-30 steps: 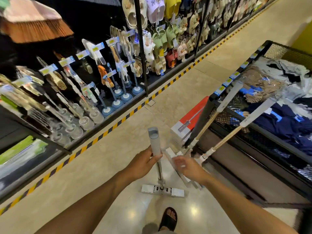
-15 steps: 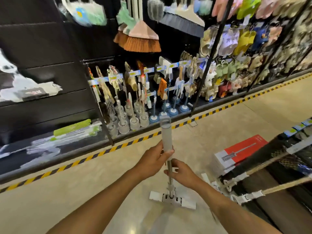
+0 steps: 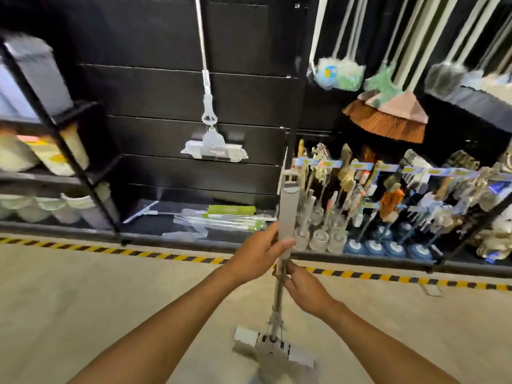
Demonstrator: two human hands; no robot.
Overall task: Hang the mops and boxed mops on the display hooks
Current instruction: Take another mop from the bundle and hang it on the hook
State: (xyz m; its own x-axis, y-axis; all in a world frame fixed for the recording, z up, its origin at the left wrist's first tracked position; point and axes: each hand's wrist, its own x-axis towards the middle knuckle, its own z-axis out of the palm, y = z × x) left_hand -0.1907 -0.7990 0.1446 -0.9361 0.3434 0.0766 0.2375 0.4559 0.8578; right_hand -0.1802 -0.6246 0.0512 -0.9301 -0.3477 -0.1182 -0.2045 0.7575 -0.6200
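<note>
I hold a grey flat mop (image 3: 288, 206) upright in front of me, its white head (image 3: 273, 346) just above the floor. My left hand (image 3: 257, 253) grips the thick grey handle near its top. Just below it, my right hand (image 3: 303, 289) is closed round the thin metal shaft. Another flat mop (image 3: 213, 145) hangs on the black slat wall (image 3: 155, 90) straight ahead, head down. The hooks themselves are out of view above.
Brooms (image 3: 388, 117) and dusters (image 3: 336, 73) hang at the upper right. Brushes in holders (image 3: 368, 206) crowd the right rack. Packaged mops (image 3: 227, 217) lie on the bottom shelf. A black shelf unit (image 3: 55, 139) stands at the left. Yellow-black tape (image 3: 171, 256) edges the floor.
My view has swung left from the aisle and cart to the black slat wall. The mop has risen slightly; my right hand, which reached toward the cart, has closed on the shaft.
</note>
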